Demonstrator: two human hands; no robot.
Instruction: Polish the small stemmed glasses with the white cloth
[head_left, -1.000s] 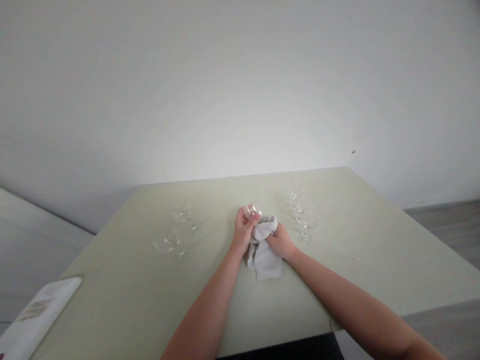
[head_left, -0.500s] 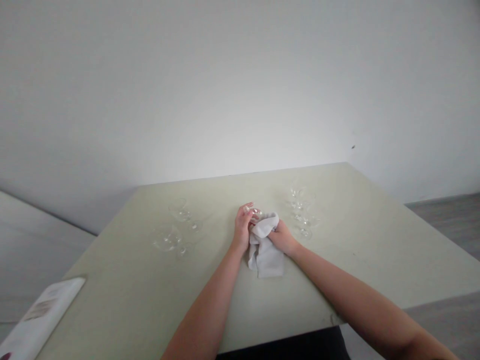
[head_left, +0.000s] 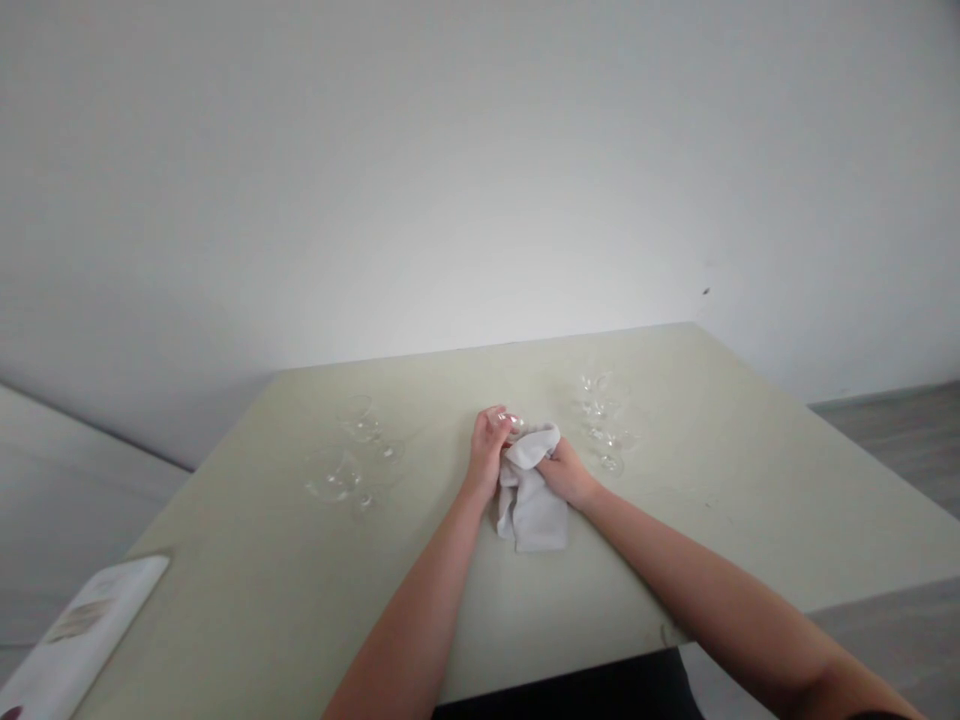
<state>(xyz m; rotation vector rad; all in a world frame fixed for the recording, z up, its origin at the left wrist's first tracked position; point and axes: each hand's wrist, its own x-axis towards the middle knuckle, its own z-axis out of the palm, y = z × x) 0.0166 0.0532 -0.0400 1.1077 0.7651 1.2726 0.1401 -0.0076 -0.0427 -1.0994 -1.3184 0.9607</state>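
My left hand [head_left: 487,448] is closed around a clear glass [head_left: 511,424], whose shiny bowl shows above the fingers. A light grey cloth [head_left: 536,508] drapes over the near side of the glass and hangs down towards the table. My right hand [head_left: 564,470] grips the cloth from the right, its fingers tucked into the folds and partly hidden. The two hands meet over the middle of the table, cloth and glass between them. How much of the glass lies inside the cloth cannot be seen.
Several clear stemmed glasses [head_left: 337,478] stand on the pale green table [head_left: 255,590] to the left. More glasses [head_left: 598,408] stand close together at the right, just beyond my right hand. A white printed package [head_left: 86,625] lies at the lower left corner. The wall borders the far edge.
The glass has turned slightly in my left hand, so its shine shows differently. Both hands and the cloth stay in nearly the same place.
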